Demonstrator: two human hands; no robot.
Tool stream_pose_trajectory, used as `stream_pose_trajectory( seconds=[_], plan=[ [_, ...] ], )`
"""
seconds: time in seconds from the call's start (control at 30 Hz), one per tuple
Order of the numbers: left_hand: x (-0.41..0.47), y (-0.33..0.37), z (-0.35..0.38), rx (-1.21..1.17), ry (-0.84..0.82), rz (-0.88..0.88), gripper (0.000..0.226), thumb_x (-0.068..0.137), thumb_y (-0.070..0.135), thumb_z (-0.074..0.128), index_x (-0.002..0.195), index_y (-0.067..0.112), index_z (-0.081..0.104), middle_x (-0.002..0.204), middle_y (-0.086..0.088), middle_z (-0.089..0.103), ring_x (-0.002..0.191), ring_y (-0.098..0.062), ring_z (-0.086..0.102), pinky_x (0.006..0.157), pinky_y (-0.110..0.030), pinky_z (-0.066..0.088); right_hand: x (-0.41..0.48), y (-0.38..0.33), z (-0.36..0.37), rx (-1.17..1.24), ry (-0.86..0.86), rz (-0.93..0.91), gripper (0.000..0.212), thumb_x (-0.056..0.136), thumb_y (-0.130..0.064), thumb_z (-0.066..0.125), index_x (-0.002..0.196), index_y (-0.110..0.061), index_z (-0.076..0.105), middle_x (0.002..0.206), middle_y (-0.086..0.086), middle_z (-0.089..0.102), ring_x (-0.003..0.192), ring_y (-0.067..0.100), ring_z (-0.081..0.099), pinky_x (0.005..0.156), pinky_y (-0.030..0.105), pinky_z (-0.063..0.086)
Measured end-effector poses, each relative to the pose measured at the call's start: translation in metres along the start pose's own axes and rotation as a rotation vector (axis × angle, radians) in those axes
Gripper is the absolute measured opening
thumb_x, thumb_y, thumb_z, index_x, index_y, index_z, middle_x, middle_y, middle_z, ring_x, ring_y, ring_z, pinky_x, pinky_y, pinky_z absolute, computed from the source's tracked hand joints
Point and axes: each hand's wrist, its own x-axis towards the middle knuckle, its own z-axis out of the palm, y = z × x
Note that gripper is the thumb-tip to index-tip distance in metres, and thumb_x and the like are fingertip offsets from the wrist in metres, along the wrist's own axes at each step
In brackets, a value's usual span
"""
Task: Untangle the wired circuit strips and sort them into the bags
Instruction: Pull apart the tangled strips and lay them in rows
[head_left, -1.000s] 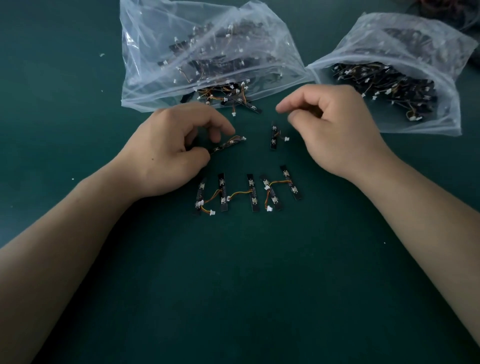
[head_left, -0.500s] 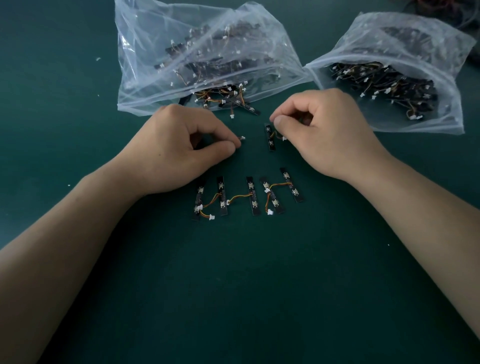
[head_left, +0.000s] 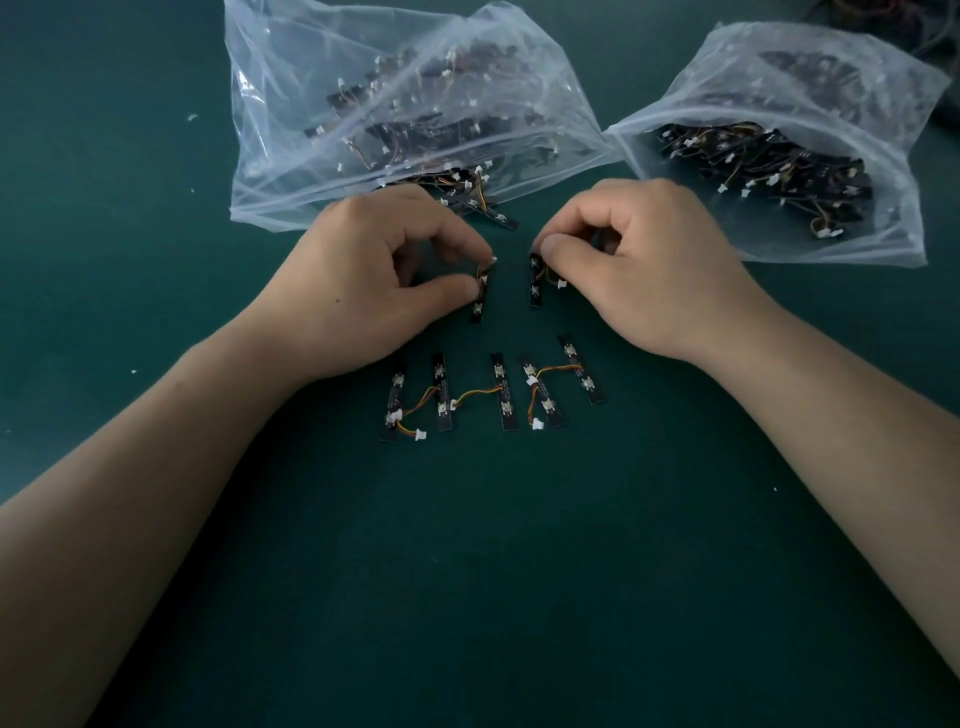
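Surface: dark green table (head_left: 467, 597).

Far side: two clear, crumpled plastic bags, both lying on the table with their mouths toward the person, and both loaded with black strips, thin orange-yellow wires and white connectors.
- The left bag (head_left: 280, 176) has a few loose strips (head_left: 501, 219) spilling out of its mouth onto the table, just beyond the left hand's knuckles.
- The right bag (head_left: 883, 114) lies well apart from the left one, just beyond the right hand.

Left hand (head_left: 374, 291): fingers curled. The thumb and index tip pinch the upper end of a short black circuit strip (head_left: 478, 306), whose long axis points toward the person. A white connector shows at the pinch.

Right hand (head_left: 649, 270): fingers curled, with the thumb and index finger closed at the top of a second black strip (head_left: 534, 291). From this angle I cannot be sure whether the grip is on the board itself or on its short wire. A white connector sits just beside the thumb.

The two held strips are near each other, roughly parallel and not touching.

Nearer the person, between the wrists: a row of five black strips (head_left: 503, 392) lying flat on the table, side by side and apart, linked by orange-yellow wires with white plugs.

A few white specks (head_left: 192, 118) lie on the table at left.
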Motion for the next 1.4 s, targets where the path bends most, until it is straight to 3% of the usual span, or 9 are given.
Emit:
stream_pose_trajectory(
  seconds=[0.27, 0.5, 0.63, 0.97, 1.2, 1.33, 1.4],
  plan=[
    [0.003, 0.002, 0.001, 0.030, -0.042, -0.007, 0.018, 0.090, 0.019, 0.081, 0.106, 0.026, 0.081, 0.091, 0.013, 0.062, 0.069, 0.001, 0.054, 0.067, -0.007, 0.036, 0.000, 0.000, -0.001, 0.024, -0.031, -0.018, 0.016, 0.094, -0.041, 0.065, 0.091, -0.037, 0.080, 0.090, -0.016, 0.067, 0.083, 0.003, 0.059, 0.078, 0.036, 0.051],
    [0.010, 0.007, 0.008, 0.030, -0.028, 0.012, 0.013, 0.088, 0.031, 0.082, 0.101, 0.031, 0.082, 0.096, 0.015, 0.065, 0.075, 0.009, 0.056, 0.070, -0.005, 0.034, 0.000, -0.002, 0.001, 0.011, -0.009, -0.030, 0.015, 0.091, -0.044, 0.066, 0.080, -0.038, 0.075, 0.084, -0.018, 0.065, 0.077, 0.001, 0.057, 0.075, 0.036, 0.050],
    [0.012, 0.008, 0.011, 0.020, -0.034, 0.022, 0.013, 0.088, 0.033, 0.081, 0.101, 0.033, 0.082, 0.098, 0.015, 0.066, 0.076, 0.010, 0.056, 0.071, -0.006, 0.034, 0.000, -0.001, -0.001, 0.019, -0.025, -0.043, 0.013, 0.088, -0.043, 0.070, 0.086, -0.033, 0.078, 0.084, -0.017, 0.065, 0.074, 0.000, 0.056, 0.071, 0.033, 0.047],
    [0.007, 0.006, 0.013, 0.007, -0.028, 0.033, 0.013, 0.090, 0.033, 0.081, 0.103, 0.037, 0.082, 0.094, 0.015, 0.063, 0.075, 0.006, 0.055, 0.072, -0.022, 0.038, -0.003, -0.002, -0.002, 0.048, -0.030, -0.070, 0.009, 0.090, -0.036, 0.069, 0.093, -0.033, 0.077, 0.080, -0.022, 0.063, 0.074, -0.004, 0.057, 0.069, 0.024, 0.041],
    [0.004, 0.008, 0.011, 0.006, -0.042, 0.038, 0.019, 0.087, 0.039, 0.076, 0.106, 0.035, 0.079, 0.093, 0.014, 0.064, 0.072, 0.000, 0.054, 0.068, -0.017, 0.037, -0.002, -0.001, -0.003, 0.017, -0.082, -0.077, 0.011, 0.091, -0.028, 0.070, 0.094, -0.035, 0.078, 0.088, -0.017, 0.062, 0.075, -0.005, 0.055, 0.072, 0.026, 0.042],
    [0.004, 0.009, 0.011, 0.029, -0.038, 0.018, 0.027, 0.084, 0.047, 0.073, 0.109, 0.038, 0.075, 0.096, 0.014, 0.066, 0.079, -0.009, 0.058, 0.071, -0.025, 0.044, -0.002, -0.001, -0.003, 0.031, -0.088, -0.076, 0.012, 0.091, -0.032, 0.066, 0.092, -0.034, 0.078, 0.087, -0.017, 0.062, 0.076, -0.002, 0.055, 0.072, 0.028, 0.041],
    [0.004, 0.009, 0.011, 0.029, -0.032, 0.014, 0.026, 0.083, 0.048, 0.073, 0.108, 0.039, 0.075, 0.095, 0.016, 0.065, 0.078, -0.006, 0.057, 0.070, -0.023, 0.042, -0.002, -0.002, -0.004, 0.049, -0.089, -0.086, 0.012, 0.091, -0.034, 0.067, 0.095, -0.034, 0.078, 0.088, -0.017, 0.064, 0.077, -0.003, 0.056, 0.071, 0.026, 0.041]
  ],
)
